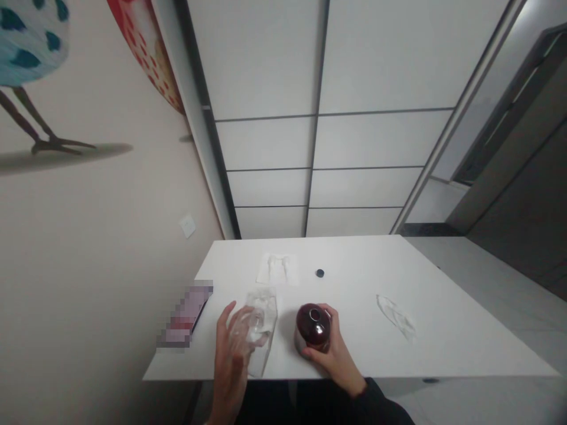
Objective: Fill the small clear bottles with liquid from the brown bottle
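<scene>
holding a clear container point(246, 332) and a dark red bottle point(306, 323) at a white table point(358, 283)
my left hand point(231, 348) is curled partway round the clear container, by some crumpled plastic point(268, 302); my right hand point(333, 348) is wrapped round the side of the bottle, upright with its mouth uncovered. small dark disc point(319, 273) sits further back on the table.

Left hand point(231, 361) holding clear vessel point(248, 329), right hand point(335, 350) around dark bottle point(311, 328)
</scene>
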The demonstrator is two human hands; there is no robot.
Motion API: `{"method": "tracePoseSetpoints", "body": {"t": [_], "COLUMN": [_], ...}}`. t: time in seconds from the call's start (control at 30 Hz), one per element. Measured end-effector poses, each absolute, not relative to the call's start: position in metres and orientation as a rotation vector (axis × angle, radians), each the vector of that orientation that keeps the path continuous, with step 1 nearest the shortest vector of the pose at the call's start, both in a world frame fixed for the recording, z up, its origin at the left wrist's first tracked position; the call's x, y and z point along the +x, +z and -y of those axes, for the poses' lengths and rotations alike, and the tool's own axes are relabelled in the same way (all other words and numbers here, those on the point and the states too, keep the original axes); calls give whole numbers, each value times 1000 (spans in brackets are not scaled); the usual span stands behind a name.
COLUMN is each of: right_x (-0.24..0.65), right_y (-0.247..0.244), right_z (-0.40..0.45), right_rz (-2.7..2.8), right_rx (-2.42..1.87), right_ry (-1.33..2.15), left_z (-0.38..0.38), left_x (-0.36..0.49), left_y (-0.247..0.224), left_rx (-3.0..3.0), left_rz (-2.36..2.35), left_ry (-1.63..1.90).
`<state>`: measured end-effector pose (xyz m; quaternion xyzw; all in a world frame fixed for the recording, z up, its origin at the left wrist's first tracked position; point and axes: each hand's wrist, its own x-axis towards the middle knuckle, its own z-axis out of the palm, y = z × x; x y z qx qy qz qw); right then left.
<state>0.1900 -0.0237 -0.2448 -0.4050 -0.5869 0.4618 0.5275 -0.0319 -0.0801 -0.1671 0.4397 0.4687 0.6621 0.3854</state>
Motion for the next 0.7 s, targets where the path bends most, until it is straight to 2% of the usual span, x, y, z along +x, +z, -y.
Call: {"method": "tracePoseSetpoints", "body": {"t": [0.1,0.23,0.7], "right_x": [190,191,187], "right_y": [-246,-242,-237], "right_z": [24,22,26], "right_rz": [1379,1396,1361], "right_rx": [-942,-928,-952], "right_ry": [1159,1182,1130], "left_z": [91,97,46], "left_x": [-24,-25,-28], "left_y": [-175,-184,-159], "left_rx": [745,649,1047], "left_rz": [-1025,-939,-929], "left_ry": [1751,1755,1638]}}
